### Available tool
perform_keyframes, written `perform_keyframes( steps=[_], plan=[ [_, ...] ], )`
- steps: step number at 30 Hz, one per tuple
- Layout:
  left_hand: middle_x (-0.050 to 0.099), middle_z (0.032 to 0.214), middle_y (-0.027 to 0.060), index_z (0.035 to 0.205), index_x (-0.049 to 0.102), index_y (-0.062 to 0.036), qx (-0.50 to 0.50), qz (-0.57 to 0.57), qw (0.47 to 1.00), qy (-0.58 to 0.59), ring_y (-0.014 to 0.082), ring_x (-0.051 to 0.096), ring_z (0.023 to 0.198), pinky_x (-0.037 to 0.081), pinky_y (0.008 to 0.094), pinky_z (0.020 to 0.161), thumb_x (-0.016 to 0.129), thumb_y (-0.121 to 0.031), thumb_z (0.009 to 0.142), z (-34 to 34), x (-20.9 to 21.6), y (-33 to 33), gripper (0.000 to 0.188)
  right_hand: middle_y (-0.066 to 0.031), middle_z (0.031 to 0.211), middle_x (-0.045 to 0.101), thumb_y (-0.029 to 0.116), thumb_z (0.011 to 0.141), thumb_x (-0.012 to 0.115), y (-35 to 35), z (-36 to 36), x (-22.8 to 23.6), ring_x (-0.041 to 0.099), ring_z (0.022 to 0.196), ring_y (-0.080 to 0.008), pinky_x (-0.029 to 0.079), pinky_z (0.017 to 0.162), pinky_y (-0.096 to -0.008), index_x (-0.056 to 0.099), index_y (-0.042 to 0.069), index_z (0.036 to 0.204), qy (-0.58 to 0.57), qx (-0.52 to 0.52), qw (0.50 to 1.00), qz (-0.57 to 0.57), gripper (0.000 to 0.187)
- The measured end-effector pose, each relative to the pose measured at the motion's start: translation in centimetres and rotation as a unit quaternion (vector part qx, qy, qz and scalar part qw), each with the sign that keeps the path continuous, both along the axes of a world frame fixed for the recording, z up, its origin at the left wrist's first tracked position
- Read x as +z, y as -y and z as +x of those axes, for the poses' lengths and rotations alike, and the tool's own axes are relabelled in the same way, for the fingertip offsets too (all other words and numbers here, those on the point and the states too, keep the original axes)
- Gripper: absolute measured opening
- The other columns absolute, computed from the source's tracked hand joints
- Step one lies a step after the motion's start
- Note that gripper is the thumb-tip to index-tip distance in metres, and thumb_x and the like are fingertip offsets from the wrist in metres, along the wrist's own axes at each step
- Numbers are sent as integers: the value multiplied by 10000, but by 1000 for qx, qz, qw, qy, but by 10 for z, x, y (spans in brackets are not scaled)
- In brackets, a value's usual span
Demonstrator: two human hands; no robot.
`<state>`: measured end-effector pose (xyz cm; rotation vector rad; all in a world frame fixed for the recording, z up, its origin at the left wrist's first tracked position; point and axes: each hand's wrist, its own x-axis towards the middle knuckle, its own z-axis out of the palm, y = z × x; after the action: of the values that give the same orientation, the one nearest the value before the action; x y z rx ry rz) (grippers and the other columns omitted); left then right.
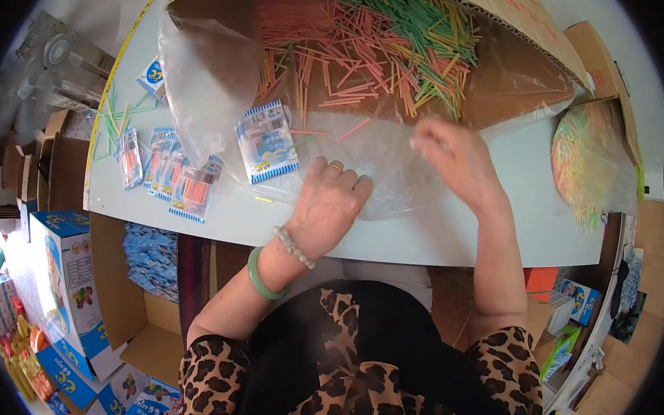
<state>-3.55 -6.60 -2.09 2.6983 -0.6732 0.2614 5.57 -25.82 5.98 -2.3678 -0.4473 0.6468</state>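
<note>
My left hand (pixel 330 204) is closed in a fist over the near edge of a clear plastic sheet (pixel 398 173); whatever its fingers hold is hidden. Just beyond it lies a blue and white packet (pixel 266 142), apart from the knuckles. My right hand (pixel 454 158) hovers over the sheet in front of the carton, its fingers bent and blurred by motion. Many thin pink, green and yellow sticks (pixel 353 54) fill the tipped cardboard carton (pixel 521 66) ahead of both hands. A few loose pink sticks (pixel 354 130) are scattered on the plastic between the hands and the pile.
Several filled packets (pixel 194 187) lie on the white table (pixel 233 213) at the left, near loose green sticks (pixel 114 126). A clear bag of sticks (pixel 587 157) stands at the right. Beside the table's left edge are an open box of blue packets (pixel 151 256) and a fan (pixel 56 51).
</note>
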Motion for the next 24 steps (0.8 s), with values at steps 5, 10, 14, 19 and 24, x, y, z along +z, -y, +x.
perform_keyframes(
  steps=[5, 10, 14, 19, 24],
  plan=[
    [558, 915, 126, 749, 580, -34, -28, -60, 997, 50, 273, 540, 922, 409, 388, 850, 534, -63, 690, 6, -1, 4, 80, -138, 1423, 347, 262, 693, 737, -58, 41, -34, 311, 1323, -281, 265, 1079, -430, 353, 51, 1350, 291, 55, 923, -246, 790],
    [561, 1091, 164, 755, 565, -16, -33, -163, 986, 13, 312, 519, 1067, 410, 435, 903, 552, 3, 665, 6, -9, 3, 93, -165, 1429, 319, 272, 662, 756, -86, 65, -34, 282, 1332, -308, 240, 1095, -453, 296, 49, 1375, 277, 118, 917, -260, 878],
    [569, 1084, 170, 720, 583, -21, -29, -210, 977, -11, 284, 531, 1035, 399, 411, 886, 551, -22, 685, 6, -9, -5, 48, -195, 1354, 417, 280, 639, 768, -88, 95, -35, 365, 1274, -345, 340, 1046, -415, 364, 19, 1332, 237, 123, 943, -198, 843],
    [572, 1106, 179, 703, 593, -30, -24, -193, 980, -33, 286, 538, 1033, 396, 414, 875, 562, -27, 691, 7, -10, -4, 33, -205, 1265, 500, 286, 644, 763, -84, 117, -53, 474, 1172, -340, 408, 978, -392, 449, 7, 1258, 266, 72, 941, -196, 744],
    [569, 1120, 204, 699, 599, -33, -24, -222, 974, -42, 306, 545, 1026, 390, 424, 886, 569, -36, 692, 9, -8, -6, 31, -219, 1113, 583, 253, 668, 739, -96, 143, -45, 564, 1044, -330, 463, 863, -389, 552, -19, 1106, 147, 99, 955, -237, 548]
  ],
)
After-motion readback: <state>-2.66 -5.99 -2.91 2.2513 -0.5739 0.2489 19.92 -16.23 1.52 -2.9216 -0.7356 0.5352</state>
